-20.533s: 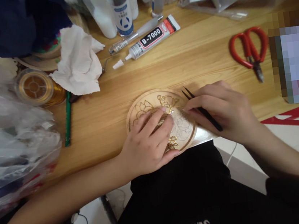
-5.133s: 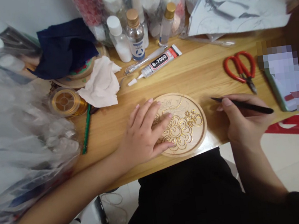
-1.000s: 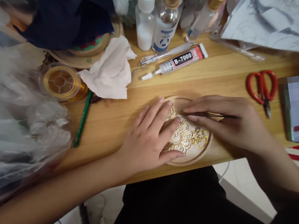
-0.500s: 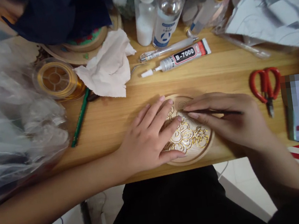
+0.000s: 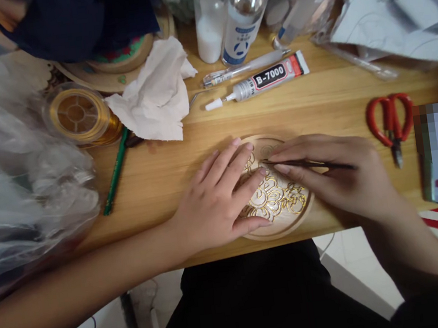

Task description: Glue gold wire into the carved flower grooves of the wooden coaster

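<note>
Table [image 5: 156, 171], disc [image 5: 269, 200] partly beneath hands [image 5: 219, 198]

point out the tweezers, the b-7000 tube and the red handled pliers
Tweezers [image 5: 310, 163], head view: on the dark shanks, midway along.
B-7000 tube [image 5: 270, 75], head view: on its black label.
Red-handled pliers [image 5: 389, 123], head view: on a red handle, near the pivot.

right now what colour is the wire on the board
The wire on the board is gold, as the head view shows.

Round matt pale-wood plate [image 5: 290, 225], shiny gold metal-wire flower [image 5: 263, 198] on it, rough crumpled white tissue paper [image 5: 156, 94] beyond it, glossy red plastic-handled cutters [image 5: 388, 115] right of it
</note>
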Demonstrator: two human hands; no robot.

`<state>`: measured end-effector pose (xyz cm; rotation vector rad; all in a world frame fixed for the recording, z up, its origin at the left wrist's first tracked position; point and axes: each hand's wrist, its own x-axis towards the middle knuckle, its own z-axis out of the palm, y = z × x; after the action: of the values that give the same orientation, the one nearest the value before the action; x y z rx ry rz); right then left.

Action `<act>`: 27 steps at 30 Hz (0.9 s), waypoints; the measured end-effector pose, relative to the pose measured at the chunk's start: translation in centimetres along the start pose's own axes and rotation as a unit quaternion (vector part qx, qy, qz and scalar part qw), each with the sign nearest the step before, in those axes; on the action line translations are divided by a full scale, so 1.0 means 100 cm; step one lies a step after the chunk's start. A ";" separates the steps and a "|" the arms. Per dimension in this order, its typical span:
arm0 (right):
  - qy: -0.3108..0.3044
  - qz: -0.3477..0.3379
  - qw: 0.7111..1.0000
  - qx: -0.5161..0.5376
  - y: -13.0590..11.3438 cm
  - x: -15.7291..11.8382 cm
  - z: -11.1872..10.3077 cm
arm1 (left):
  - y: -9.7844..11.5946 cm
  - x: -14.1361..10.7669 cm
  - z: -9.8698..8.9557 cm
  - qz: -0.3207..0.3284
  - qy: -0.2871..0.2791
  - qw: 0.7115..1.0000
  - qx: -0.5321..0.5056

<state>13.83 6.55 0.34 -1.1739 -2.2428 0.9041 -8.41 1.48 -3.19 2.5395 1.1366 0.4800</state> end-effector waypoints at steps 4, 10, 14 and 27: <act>0.005 -0.007 1.000 0.004 0.000 0.000 0.000 | -0.001 -0.001 0.001 0.007 0.003 1.000 -0.002; 0.011 0.007 1.000 0.009 0.002 -0.001 0.002 | -0.002 -0.002 0.001 0.005 -0.005 1.000 -0.020; 0.017 0.011 1.000 0.014 0.001 -0.004 0.000 | -0.003 -0.001 0.000 0.014 0.002 1.000 -0.007; 0.028 -0.130 0.978 -0.162 -0.003 -0.055 0.014 | -0.003 -0.001 -0.001 0.017 -0.002 1.000 -0.010</act>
<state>15.72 1.28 -0.85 -0.9879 -2.4862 0.4087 -8.74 1.61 -3.26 2.5451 1.0848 0.4909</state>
